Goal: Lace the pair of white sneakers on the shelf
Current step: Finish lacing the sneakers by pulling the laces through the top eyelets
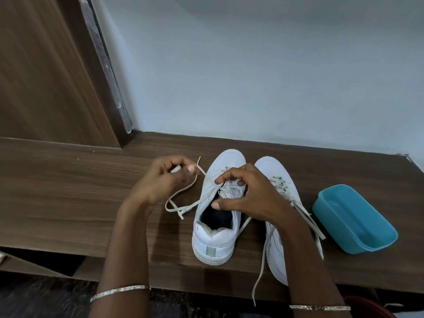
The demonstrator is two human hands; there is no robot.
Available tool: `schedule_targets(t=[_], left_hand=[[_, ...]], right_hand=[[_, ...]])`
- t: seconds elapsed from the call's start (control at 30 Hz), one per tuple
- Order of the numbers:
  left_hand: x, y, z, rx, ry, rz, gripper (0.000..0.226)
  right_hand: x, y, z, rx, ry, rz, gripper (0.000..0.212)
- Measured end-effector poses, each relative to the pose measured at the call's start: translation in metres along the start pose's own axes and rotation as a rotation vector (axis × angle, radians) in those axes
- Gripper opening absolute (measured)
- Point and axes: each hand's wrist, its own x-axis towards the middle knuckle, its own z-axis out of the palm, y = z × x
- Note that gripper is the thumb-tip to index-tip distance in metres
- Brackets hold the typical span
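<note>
At the centre of the frame, on the brown wooden shelf (68,191), the centre sneaker (215,237) is stood with its toe towards the wall. The second sneaker (270,168) is set just beside it on the right, partly hidden under the forearm, with its lace ends trailing towards the shelf's front edge.

A free end of the lace (195,204) is pinched between thumb and fingertips of the left hand (160,180), left of the shoe, and the slack is looped on the wood below it. The right hand (247,198) is curled over the tongue and eyelet rows, with the forefinger at the left eyelet edge and the thumb at the collar, so the upper is gripped and steadied. Which eyelet is next cannot be told, since the fingers cover the rows.

The threading appears to be in hand on this shoe. For a clean pass:

- The tip should be kept stiff and short beyond the pinch.
- The eyelet flap should be lifted clear of the tongue.
- The lace should be drawn through flat, without a twist.
- The slack should be taken up evenly against the opposite strand.

A blue plastic tub (332,226) is stood at the right, well clear of the work.
</note>
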Motion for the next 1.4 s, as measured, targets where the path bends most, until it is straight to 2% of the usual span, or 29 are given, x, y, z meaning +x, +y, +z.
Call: schedule_targets(t=[0.07, 0.17, 0.27, 0.33, 0.4, 0.5, 0.57, 0.63, 0.77, 1.0, 1.2, 1.3, 1.4], left_hand=[[0.004, 0.0, -0.002, -0.231, 0.109, -0.016, 0.029], [0.009, -0.001, -0.006, -0.662, 0.163, -0.015, 0.023], [0.008, -0.001, -0.002, -0.9, 0.14, -0.026, 0.028], [0.009, 0.003, 0.003, -0.97, 0.153, -0.053, 0.03], [0.009, 0.005, 0.008, -0.829, 0.184, -0.071, 0.029], [0.009, 0.002, 0.014, -0.285, 0.182, -0.031, 0.018], [0.008, -0.002, 0.015, 0.071, 0.063, 0.041, 0.026], [0.008, -0.005, 0.014, 0.267, -0.05, 0.071, 0.037], [0.002, 0.007, 0.016, 0.281, -0.164, 0.051, 0.018], [0.007, 0.005, 0.015, 0.541, -0.122, 0.032, 0.005], [0.005, -0.001, 0.01, 0.416, -0.25, 0.06, 0.025], [0.002, 0.004, 0.008, 0.358, -0.275, 0.021, 0.016], [-0.006, 0.007, -0.007, 0.295, -0.38, -0.157, 0.007]], right_hand=[[0.0, 0.0, 0.0, 0.023, 0.0, -0.003, 0.047], [0.001, 0.001, 0.0, 0.03, 0.0, 0.003, 0.046], [0.003, 0.003, 0.002, 0.021, 0.01, 0.012, 0.046], [0.004, 0.004, 0.003, 0.02, 0.02, 0.015, 0.045], [0.004, 0.003, 0.003, 0.035, 0.021, 0.023, 0.043], [0.003, 0.001, 0.002, 0.05, 0.014, 0.026, 0.041], [0.003, 0.001, 0.001, 0.063, 0.02, 0.013, 0.039], [0.003, 0.0, 0.001, 0.071, 0.029, 0.001, 0.038], [0.003, 0.0, 0.001, 0.057, 0.028, 0.0, 0.038], [0.002, -0.001, 0.001, 0.063, 0.032, 0.006, 0.039], [0.002, -0.002, 0.0, 0.032, 0.041, 0.021, 0.038], [0.002, -0.001, 0.001, 0.038, 0.048, 0.033, 0.038], [0.002, 0.001, 0.0, 0.048, 0.043, 0.039, 0.039]])
